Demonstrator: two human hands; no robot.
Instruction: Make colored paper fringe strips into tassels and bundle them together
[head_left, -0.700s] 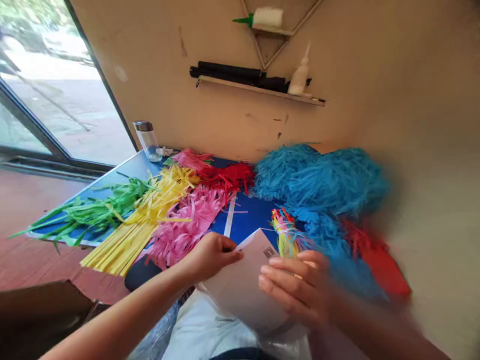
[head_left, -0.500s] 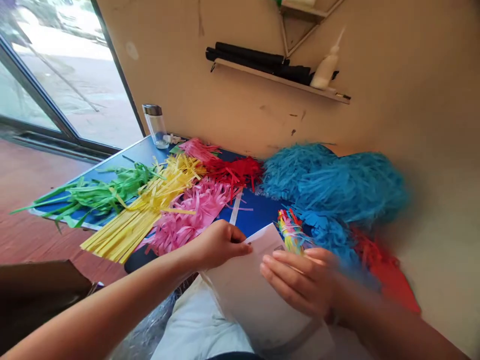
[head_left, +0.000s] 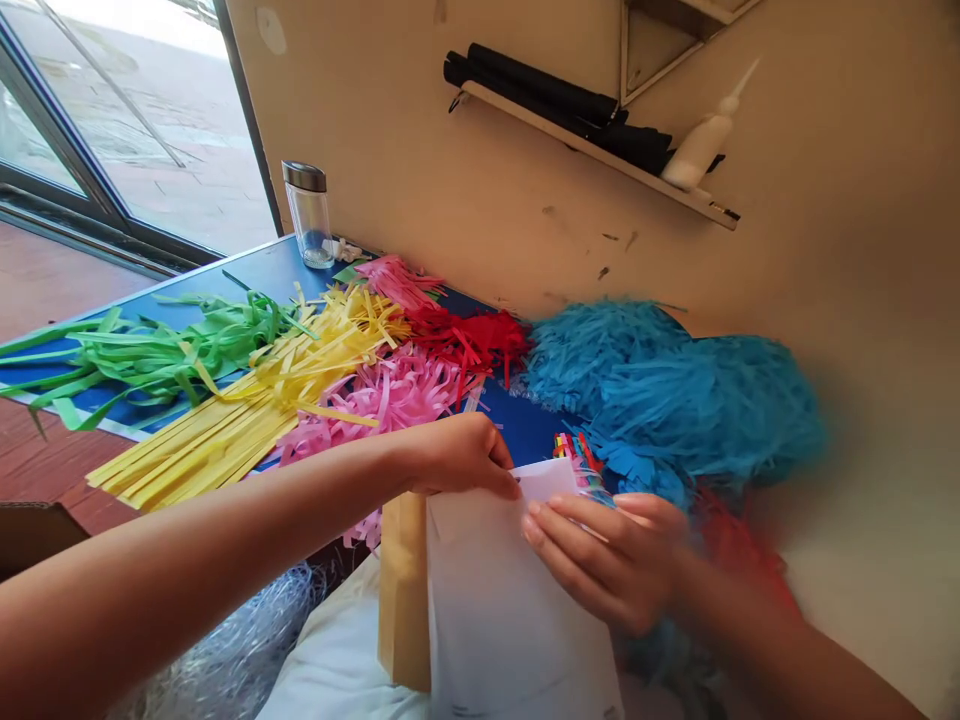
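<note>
White paper [head_left: 510, 610] drawn nearer, brown paper bag [head_left: 403, 590] now showing beside it, view tilted down

– Where's your camera?
– Your head view only: looking forward and down, close over your left hand [head_left: 457, 460] and right hand [head_left: 607, 560], blue table [head_left: 255, 275] and wall [head_left: 450, 200] beyond.

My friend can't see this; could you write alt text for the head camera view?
Two hands, left hand and right hand, hold a white paper bag over a blue table strewn with green, yellow, pink, red and blue paper strips.
</note>
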